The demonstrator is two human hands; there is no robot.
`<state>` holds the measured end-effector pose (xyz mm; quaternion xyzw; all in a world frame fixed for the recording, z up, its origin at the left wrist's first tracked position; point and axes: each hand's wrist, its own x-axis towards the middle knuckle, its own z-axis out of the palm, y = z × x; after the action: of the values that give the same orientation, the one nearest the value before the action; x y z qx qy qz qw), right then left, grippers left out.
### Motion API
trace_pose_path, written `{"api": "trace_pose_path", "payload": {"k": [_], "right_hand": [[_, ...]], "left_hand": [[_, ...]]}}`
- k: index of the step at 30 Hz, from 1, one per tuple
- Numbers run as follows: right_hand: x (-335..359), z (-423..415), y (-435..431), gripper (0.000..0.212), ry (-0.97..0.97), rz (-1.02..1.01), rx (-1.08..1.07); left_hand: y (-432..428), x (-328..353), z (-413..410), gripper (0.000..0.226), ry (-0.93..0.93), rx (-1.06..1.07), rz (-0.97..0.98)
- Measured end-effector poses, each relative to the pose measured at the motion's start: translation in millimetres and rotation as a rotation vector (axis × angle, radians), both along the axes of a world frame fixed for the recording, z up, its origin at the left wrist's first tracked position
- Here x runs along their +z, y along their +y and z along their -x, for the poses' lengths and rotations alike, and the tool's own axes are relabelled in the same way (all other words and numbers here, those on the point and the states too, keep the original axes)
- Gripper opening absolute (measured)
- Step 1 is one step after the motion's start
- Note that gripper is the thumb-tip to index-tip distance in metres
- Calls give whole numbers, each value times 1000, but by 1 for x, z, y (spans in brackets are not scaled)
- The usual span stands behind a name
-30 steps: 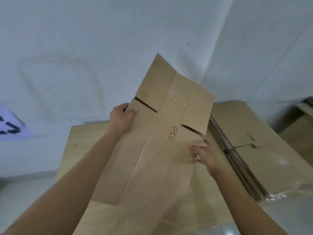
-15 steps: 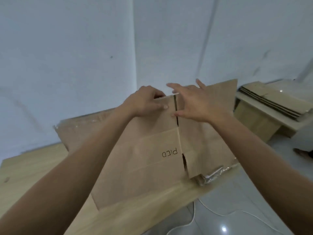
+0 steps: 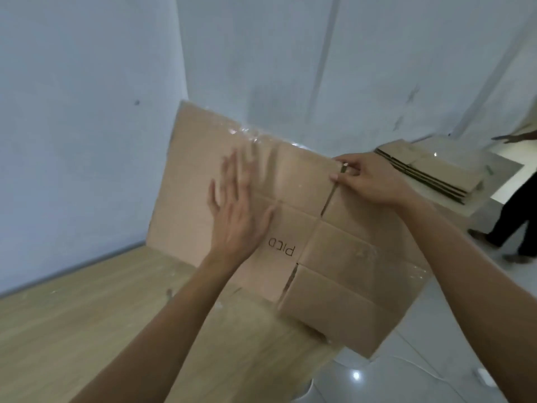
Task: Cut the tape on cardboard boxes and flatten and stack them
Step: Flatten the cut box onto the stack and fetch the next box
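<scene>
While left hand (image 3: 235,216) presses, box (image 3: 334,245) flat

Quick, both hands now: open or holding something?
Left hand: open, flat on the flattened box.
Right hand: pinching the box's far edge.

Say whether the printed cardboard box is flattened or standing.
Flattened: the printed cardboard box lies as a flat sheet under the left hand.

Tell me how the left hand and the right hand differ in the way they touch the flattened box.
The left hand lies flat on the flattened box, fingers straight and spread; the right hand curls its fingers and pinches the far edge. The left hand is far from any edge; the right hand is at the slit between two flaps. Both touch the same box.
</scene>
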<state>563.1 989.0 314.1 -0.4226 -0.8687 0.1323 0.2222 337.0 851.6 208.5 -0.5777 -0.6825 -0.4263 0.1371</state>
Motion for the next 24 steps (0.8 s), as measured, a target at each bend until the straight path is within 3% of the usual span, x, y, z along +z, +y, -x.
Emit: {"api": "trace_pose_path", "payload": {"k": [2, 4, 6, 8, 9, 10, 12, 18, 24], "right_hand": [[-15, -20, 13, 12, 89, 81, -32], [-33, -40, 28, 6, 203, 198, -109], [-55, -57, 44, 16, 295, 307, -196], [-80, -68, 59, 16, 381, 406, -271], [-94, -73, 67, 17, 422, 447, -305], [-108, -78, 74, 17, 438, 480, -343], [-140, -91, 90, 17, 435, 542, -403], [-213, -130, 149, 13, 314, 660, -462], [-249, -133, 206, 18, 262, 713, -372]], "left_hand": [[-3, -40, -1, 104, -369, 91, 15], [-7, -76, -6, 115, -865, 201, 44], [-8, -100, -16, 117, -1373, 158, 147], [-5, -119, -31, 73, -1791, -65, 337], [-4, -125, -42, 47, -1868, -153, 396], [-1, -133, -53, 31, -1870, -191, 424], [11, -146, -72, 21, -1850, -136, 380], [63, -165, -126, 21, -1837, 46, 336], [102, -170, -145, 18, -1735, 196, 318]]}}
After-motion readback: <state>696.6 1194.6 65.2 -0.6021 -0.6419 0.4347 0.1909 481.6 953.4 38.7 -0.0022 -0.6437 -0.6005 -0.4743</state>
